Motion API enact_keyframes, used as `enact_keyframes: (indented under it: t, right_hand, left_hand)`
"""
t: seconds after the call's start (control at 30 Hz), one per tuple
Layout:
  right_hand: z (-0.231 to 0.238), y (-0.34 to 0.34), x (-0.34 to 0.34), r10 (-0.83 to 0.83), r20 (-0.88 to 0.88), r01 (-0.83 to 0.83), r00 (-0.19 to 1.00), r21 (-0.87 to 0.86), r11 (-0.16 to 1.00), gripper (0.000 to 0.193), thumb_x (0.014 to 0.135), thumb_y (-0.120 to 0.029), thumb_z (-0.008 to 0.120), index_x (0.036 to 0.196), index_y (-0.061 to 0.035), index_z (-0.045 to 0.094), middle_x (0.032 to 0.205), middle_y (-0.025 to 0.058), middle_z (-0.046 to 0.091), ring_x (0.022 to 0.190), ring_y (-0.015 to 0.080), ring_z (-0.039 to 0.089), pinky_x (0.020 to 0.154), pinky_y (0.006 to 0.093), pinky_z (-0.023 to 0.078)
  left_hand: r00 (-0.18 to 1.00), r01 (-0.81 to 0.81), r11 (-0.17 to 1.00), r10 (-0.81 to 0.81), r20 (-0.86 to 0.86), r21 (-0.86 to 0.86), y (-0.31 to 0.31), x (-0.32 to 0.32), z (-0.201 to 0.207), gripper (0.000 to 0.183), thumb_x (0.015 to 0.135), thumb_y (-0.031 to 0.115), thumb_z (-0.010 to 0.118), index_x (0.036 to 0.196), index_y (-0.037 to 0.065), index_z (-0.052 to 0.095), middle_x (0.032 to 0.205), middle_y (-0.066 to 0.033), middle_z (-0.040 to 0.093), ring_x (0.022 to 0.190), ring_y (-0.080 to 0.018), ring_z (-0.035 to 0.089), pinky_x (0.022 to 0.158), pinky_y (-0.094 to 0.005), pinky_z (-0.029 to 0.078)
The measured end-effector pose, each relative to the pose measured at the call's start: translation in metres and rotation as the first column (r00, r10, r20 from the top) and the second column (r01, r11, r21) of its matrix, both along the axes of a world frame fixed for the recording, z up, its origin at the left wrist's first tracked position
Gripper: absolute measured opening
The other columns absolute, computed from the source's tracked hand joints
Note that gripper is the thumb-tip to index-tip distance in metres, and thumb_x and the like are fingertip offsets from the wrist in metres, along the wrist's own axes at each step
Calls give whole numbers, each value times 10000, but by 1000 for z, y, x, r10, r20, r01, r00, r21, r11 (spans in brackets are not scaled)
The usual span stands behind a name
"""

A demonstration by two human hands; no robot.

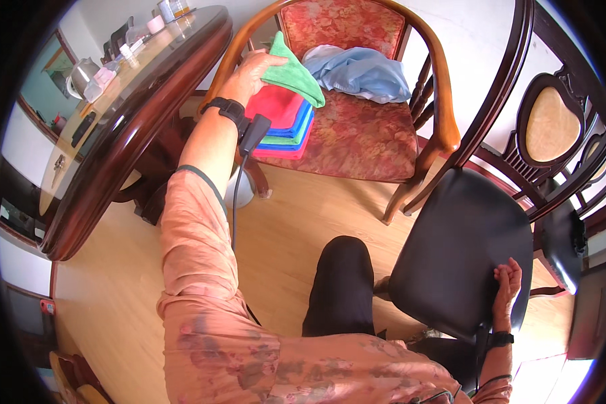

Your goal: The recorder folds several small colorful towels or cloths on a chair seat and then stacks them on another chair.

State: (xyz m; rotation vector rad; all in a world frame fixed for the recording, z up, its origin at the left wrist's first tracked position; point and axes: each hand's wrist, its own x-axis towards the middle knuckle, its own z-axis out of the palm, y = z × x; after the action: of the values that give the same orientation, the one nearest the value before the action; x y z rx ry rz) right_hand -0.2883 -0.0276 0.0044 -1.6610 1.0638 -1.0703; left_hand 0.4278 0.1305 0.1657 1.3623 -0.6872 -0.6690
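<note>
Head view: the left hand (pixel 250 73) is stretched out over the armchair (pixel 357 128), its fingers pinched on one edge of a green cloth (pixel 296 75), which hangs just above the stack of folded cloths (pixel 283 124) on the front left of the armchair's seat. The cloth looks light, soft and limp; it droops from the pinch into a loose triangle and would likely crumple if gripped in the middle, so an edge or corner seems the place to hold it, and nothing about it looks slippery or fragile. It is plain bright green with a slightly fuzzy surface. The stack under it shows red, blue, green and pink layers. Further back on the armchair's seat lies a crumpled pale blue garment (pixel 360 73). The right hand (pixel 507 283), well clear of the armchair, rests with fingers loosely curled on a black chair seat (pixel 461 249), holding nothing.
</note>
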Motion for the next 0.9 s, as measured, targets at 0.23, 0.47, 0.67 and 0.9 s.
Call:
enact_keyframes:
  t: [0.23,0.47,0.67,0.9]
  right_hand:
    - [-3,-1,-8,-16,6,16,1000,3,1000,320,962,-96,551,1271,-22,518,951,35,623,840,104,591,782,232,485]
    - [-2,-1,-3,-30,2,30,1000,22,999,313,961,-101,557,1265,-31,528,952,31,625,841,98,586,782,227,479]
    - [-3,-1,-3,-41,15,40,999,45,998,311,964,-110,556,1265,-34,529,949,27,623,838,95,583,782,226,478]
    - [-2,-1,-5,-64,-21,65,998,52,997,334,962,-131,562,1277,-31,515,943,13,616,829,82,572,778,213,465]
  left_hand:
    - [996,60,998,-60,-64,-3,10,19,-6,325,841,70,677,1145,-4,587,1076,-145,666,987,-273,668,914,-401,529]
    - [967,-153,941,205,-150,301,48,70,-55,313,814,139,706,1097,26,636,1041,-97,695,979,-229,670,884,-404,538]
    - [965,-196,911,244,-92,363,46,66,-55,326,802,150,713,1102,46,638,1043,-90,690,982,-225,664,898,-408,523]
    - [997,-76,950,82,-4,301,37,67,-39,361,814,188,701,1134,45,613,1074,-94,674,1000,-215,654,896,-377,513]
